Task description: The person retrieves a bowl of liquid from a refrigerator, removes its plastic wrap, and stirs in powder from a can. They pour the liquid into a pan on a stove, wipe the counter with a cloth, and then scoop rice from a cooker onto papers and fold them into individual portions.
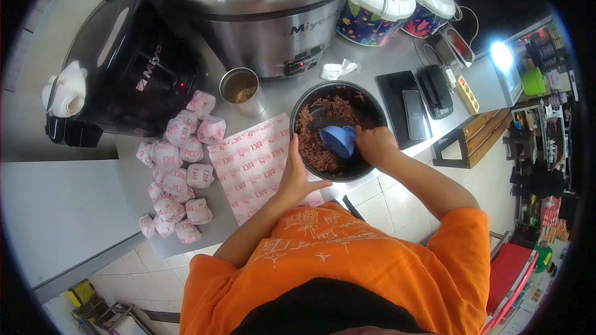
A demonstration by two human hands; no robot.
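A dark round pot [375, 100] holds reddish-brown rice [318, 149] at the front edge of the metal table. My right hand [374, 146] is closed on the handle of a blue scoop [337, 141], whose bowl is inside the pot over the rice. Against the pot's left side rests my left hand [297, 177], its thumb and fingers spread. Printed wrapping paper [248, 164] lies flat to the left of the pot, partly under my left forearm. Several wrapped bundles [176, 182] are heaped farther left. A metal cup [251, 102] stands behind the paper.
A black cooker [124, 80] and a large steel cooker [261, 37] stand at the back left. Two patterned cookers [372, 22] are at the back. A crumpled tissue [339, 69], a phone [413, 115], a black device [435, 92] and a power strip [467, 94] lie right.
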